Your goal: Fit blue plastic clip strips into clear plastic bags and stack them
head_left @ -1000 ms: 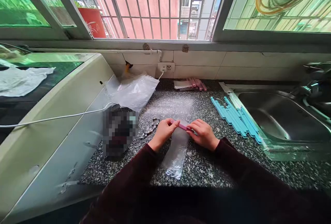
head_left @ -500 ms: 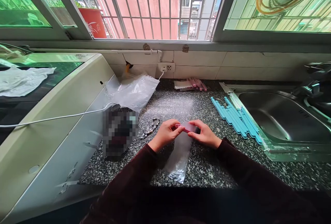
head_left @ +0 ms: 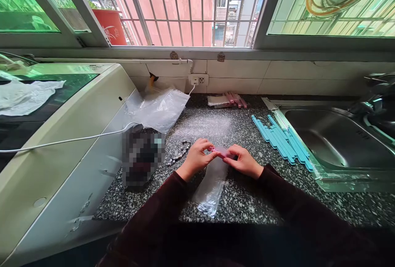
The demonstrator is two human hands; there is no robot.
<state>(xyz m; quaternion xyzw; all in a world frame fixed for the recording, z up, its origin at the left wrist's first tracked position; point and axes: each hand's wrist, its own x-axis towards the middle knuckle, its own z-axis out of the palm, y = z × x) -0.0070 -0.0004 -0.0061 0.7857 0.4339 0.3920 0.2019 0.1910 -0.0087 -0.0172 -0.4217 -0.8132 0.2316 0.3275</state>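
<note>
In the head view my left hand pinches the left end of a pink bag clip. My right hand grips the clip's right end, with thumb and fingers closed around it. A clear plastic bag passes through the clip. Its top edge sticks up between my hands, and its lower part hangs toward me over the counter. Whether the clip is fully closed cannot be made out. A beaded string lies just left of my left hand.
Blue bag clips lie to the right, beside the steel sink. Pink clips on bags lie at the back near a wall socket. Left are a large plastic bag, a blurred dark object and a white cable.
My right hand has shifted slightly left along the pink clip. The lower end of the plastic bag has swung a little to the left. My left hand stays nearly in place.
</note>
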